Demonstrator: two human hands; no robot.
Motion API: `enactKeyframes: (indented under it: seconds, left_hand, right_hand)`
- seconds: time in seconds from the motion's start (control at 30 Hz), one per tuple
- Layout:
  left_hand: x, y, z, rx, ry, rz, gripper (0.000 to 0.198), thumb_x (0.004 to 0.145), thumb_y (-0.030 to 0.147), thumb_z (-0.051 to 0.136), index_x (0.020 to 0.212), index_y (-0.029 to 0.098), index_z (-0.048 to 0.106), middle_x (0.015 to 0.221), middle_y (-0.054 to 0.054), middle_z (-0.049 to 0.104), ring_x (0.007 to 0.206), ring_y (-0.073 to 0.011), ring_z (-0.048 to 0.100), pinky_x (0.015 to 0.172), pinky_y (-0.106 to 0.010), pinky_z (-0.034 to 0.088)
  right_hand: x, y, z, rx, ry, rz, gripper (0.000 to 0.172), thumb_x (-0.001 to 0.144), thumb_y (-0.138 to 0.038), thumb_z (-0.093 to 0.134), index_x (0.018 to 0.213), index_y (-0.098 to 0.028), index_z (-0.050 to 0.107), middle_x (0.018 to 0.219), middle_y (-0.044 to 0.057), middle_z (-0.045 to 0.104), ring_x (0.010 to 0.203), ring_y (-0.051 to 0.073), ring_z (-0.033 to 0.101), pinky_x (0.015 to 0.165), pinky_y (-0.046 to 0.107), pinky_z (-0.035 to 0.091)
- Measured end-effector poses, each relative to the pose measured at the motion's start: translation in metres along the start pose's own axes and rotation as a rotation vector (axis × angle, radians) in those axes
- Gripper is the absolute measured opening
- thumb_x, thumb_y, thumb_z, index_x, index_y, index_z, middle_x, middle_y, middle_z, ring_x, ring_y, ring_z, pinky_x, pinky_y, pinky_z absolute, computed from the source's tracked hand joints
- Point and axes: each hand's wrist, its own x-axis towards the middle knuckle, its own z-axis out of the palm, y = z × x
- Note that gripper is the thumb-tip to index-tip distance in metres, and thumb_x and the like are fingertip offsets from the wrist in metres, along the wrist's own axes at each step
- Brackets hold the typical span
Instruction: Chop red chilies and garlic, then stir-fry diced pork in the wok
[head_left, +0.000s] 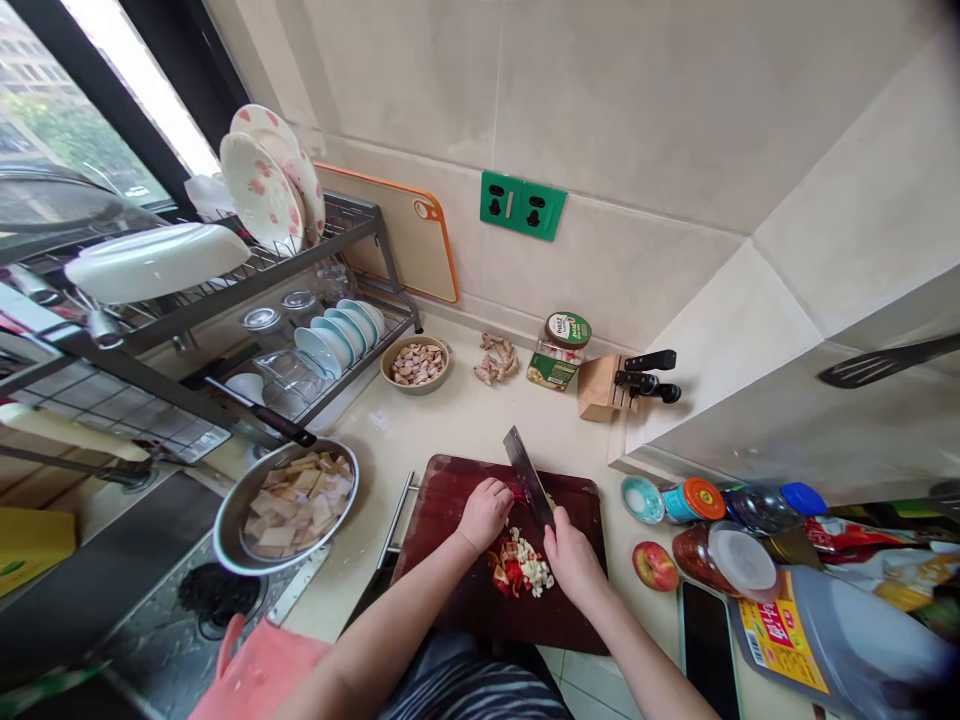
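Observation:
My right hand (pixel 571 552) is closed around the handle of a cleaver (pixel 528 476), its broad blade angled up and away over the dark red cutting board (pixel 442 520). Just left of the blade, my left hand (pixel 486 514) is closed, fingertips curled on a red chili pepper (pixel 518 495), which is mostly hidden. Below the hands, toward my body, lie chopped red chili (pixel 513 576) and chopped white garlic (pixel 535 572) in one small heap.
A metal pan (pixel 225 530) of pale cut pieces in water stands by the sink at left. Behind are a bowl of garlic cloves (pixel 418 364), ginger (pixel 496 359), a jar (pixel 556 352) and a knife block (pixel 598 388). An apple (pixel 655 566) and a phone (pixel 707 645) lie right.

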Motion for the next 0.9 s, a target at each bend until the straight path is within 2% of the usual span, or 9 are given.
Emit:
enactKeyframes:
  seconds: [0.2,0.3,0.43,0.53,0.6,0.7,0.8,0.9]
  left_hand:
    - [0.005,0.005,0.006,0.063,0.066,-0.002,0.020,0.087,0.016,0.050,0.071,0.016,0.062,0.076,-0.006,0.064,0.076,-0.0201,0.058,0.074,-0.033,0.051]
    - [0.007,0.004,0.010,0.046,0.082,0.011,0.021,0.087,0.014,0.050,0.069,0.015,0.061,0.075,-0.006,0.065,0.075,-0.0192,0.059,0.074,-0.032,0.051]
    - [0.008,0.001,0.011,0.010,0.056,0.047,0.021,0.088,0.015,0.049,0.071,0.016,0.061,0.077,-0.005,0.066,0.077,-0.0179,0.060,0.079,-0.032,0.051]
    - [0.006,0.000,0.006,-0.032,0.017,0.041,0.013,0.086,0.017,0.054,0.076,0.016,0.062,0.082,-0.006,0.068,0.082,-0.0192,0.061,0.082,-0.034,0.051]
    - [0.002,0.000,-0.001,-0.085,-0.002,0.024,0.007,0.083,0.021,0.061,0.087,0.016,0.063,0.090,-0.006,0.068,0.089,-0.0211,0.061,0.086,-0.035,0.050]
    - [-0.005,-0.001,-0.011,-0.123,0.009,-0.004,0.023,0.081,0.023,0.063,0.102,0.016,0.058,0.099,-0.007,0.066,0.095,-0.0226,0.059,0.089,-0.037,0.049]
    - [-0.009,-0.001,-0.017,-0.077,-0.008,-0.002,0.012,0.082,0.017,0.059,0.094,0.016,0.057,0.096,-0.007,0.064,0.092,-0.0221,0.057,0.086,-0.037,0.049]
    - [-0.008,0.003,-0.015,-0.021,-0.022,-0.018,0.005,0.083,0.014,0.055,0.086,0.016,0.058,0.091,-0.006,0.064,0.087,-0.0218,0.057,0.083,-0.036,0.049]
  right_hand:
    - [-0.007,0.002,-0.013,0.003,0.025,-0.015,0.015,0.095,-0.017,0.032,0.101,-0.015,0.046,0.079,0.008,0.068,0.072,0.019,0.066,0.054,0.024,0.031]
    - [-0.004,-0.005,-0.004,0.004,0.013,0.021,0.014,0.093,-0.017,0.036,0.103,-0.015,0.047,0.078,0.008,0.068,0.068,0.019,0.066,0.052,0.025,0.030]
    - [0.007,-0.011,0.011,0.012,0.034,0.066,0.020,0.094,-0.018,0.035,0.110,-0.013,0.046,0.083,0.011,0.068,0.073,0.019,0.066,0.053,0.025,0.031]
    - [0.012,-0.011,0.013,0.027,0.051,0.065,0.020,0.095,-0.019,0.033,0.109,-0.013,0.046,0.084,0.011,0.069,0.075,0.020,0.066,0.054,0.025,0.031]
    - [0.011,-0.009,0.011,0.043,0.055,0.043,0.018,0.095,-0.019,0.034,0.106,-0.014,0.047,0.084,0.010,0.069,0.076,0.020,0.066,0.055,0.025,0.032]
    - [0.005,-0.005,0.007,0.068,0.060,0.004,0.017,0.095,-0.019,0.034,0.104,-0.016,0.047,0.085,0.008,0.069,0.077,0.019,0.067,0.056,0.024,0.032]
    - [-0.004,-0.002,0.003,0.071,0.073,0.001,0.020,0.095,-0.020,0.030,0.107,-0.015,0.045,0.084,0.008,0.069,0.075,0.019,0.067,0.055,0.025,0.032]
    - [-0.010,-0.002,0.000,0.063,0.074,-0.002,0.020,0.096,-0.021,0.030,0.106,-0.015,0.046,0.082,0.008,0.069,0.074,0.020,0.066,0.055,0.025,0.031]
